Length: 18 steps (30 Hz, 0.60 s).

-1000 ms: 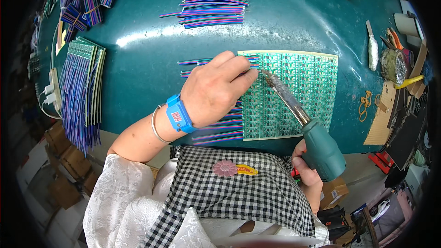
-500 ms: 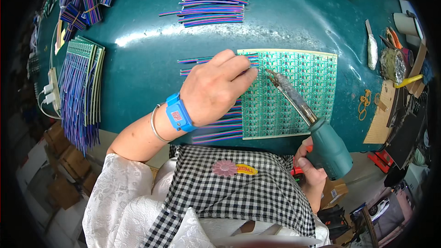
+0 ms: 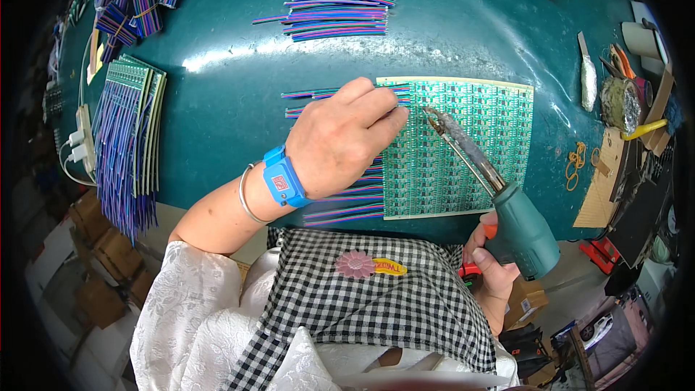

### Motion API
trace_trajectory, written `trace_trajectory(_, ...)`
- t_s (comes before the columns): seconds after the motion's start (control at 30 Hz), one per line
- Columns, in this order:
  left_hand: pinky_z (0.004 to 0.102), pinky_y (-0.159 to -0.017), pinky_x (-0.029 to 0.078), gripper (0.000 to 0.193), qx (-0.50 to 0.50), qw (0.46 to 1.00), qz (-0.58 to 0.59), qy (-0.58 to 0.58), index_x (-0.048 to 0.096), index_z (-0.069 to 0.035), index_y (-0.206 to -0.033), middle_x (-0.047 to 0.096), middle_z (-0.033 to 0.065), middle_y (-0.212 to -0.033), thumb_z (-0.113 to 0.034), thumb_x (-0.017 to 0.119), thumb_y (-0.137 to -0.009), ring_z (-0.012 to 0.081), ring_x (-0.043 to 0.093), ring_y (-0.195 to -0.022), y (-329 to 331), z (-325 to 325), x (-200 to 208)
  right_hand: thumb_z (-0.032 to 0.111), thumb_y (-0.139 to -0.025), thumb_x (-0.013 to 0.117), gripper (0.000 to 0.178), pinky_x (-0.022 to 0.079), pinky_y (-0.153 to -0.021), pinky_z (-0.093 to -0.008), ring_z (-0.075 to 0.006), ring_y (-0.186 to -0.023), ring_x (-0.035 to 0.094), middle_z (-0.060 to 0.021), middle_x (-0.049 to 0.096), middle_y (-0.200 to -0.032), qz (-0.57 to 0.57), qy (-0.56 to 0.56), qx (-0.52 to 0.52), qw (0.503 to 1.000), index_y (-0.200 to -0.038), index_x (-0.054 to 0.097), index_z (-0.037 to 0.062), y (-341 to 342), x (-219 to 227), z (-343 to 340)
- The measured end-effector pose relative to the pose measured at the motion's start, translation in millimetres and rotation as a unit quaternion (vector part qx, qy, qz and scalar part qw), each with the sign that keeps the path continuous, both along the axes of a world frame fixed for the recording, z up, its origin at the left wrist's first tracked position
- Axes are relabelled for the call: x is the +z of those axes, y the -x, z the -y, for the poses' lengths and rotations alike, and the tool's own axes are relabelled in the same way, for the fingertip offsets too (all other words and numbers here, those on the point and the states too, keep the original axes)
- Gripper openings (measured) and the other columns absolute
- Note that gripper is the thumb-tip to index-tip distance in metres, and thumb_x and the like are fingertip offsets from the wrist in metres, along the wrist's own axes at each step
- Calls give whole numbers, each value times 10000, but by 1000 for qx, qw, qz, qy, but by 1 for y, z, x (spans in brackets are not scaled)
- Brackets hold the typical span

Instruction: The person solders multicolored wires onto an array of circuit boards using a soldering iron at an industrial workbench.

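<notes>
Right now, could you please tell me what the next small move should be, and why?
I would probably have the right hand ease the soldering iron slightly left: its tip shows over the circuit board panel, just right of where the left hand pinches multicoloured wires at the board's left edge.

Looks like an electronics workshop, judging by the soldering iron (image 3: 527, 235) over a circuit-board panel (image 3: 434, 166), banded wire bundles (image 3: 147, 18) and wired boards (image 3: 130, 137) on the green surface (image 3: 217, 101), and cardboard boxes (image 3: 119, 257) below
</notes>
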<state>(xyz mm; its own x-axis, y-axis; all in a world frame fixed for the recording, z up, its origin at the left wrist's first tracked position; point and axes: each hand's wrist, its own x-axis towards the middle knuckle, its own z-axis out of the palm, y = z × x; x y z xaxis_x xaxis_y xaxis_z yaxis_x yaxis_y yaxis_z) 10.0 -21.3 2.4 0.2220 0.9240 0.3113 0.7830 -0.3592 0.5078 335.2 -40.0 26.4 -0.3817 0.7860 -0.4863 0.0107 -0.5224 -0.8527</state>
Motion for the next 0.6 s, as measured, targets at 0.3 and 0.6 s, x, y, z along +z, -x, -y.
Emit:
trace_trajectory(0.3, 337, -603, 511, 352, 2, 1000, -3, -10, 733, 17, -995, 623, 100, -945, 35, 689, -647, 233, 581, -738, -1, -1, -1, 25, -714, 710, 357, 468, -572, -300, -160, -628, 548, -61, 566, -777, 65, -54, 71, 994, -1044, 581, -18, -2, -10, 1)
trace_trajectory(0.6, 336, -604, 514, 349, -3, 1000, -4, -5, 732, 12, -997, 624, 97, -947, 30, 694, -651, 234, 583, -740, 0, -1, 0, 152, -713, 762, 353, 460, -516, -299, -168, -576, 538, -61, 519, -711, 65, -38, -13, 997, -931, 531, -4, 15, 8, -3)
